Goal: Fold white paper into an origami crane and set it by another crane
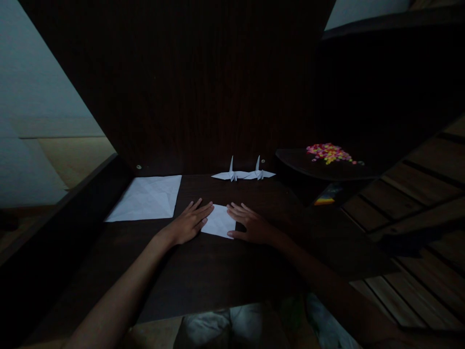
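A small white square of paper (218,222) lies flat on the dark desk (189,271) in front of me. My left hand (189,222) rests on its left edge, fingers stretched out and spread. On the right edge lies my right hand (251,224), also open, its thumb at the lower right corner and its fingers at the upper right. Beyond the paper stand two folded white paper cranes (232,175), side by side with wings touching or overlapping. To the left is a larger sheet of white paper (148,198) with faint creases.
A pile of small colourful pieces (330,152) sits on a rounded dark shelf (294,159) at the right. A tall dark panel (203,87) rises behind the desk, and a raised side board (65,208) borders its left. Wooden slats (417,194) show at far right.
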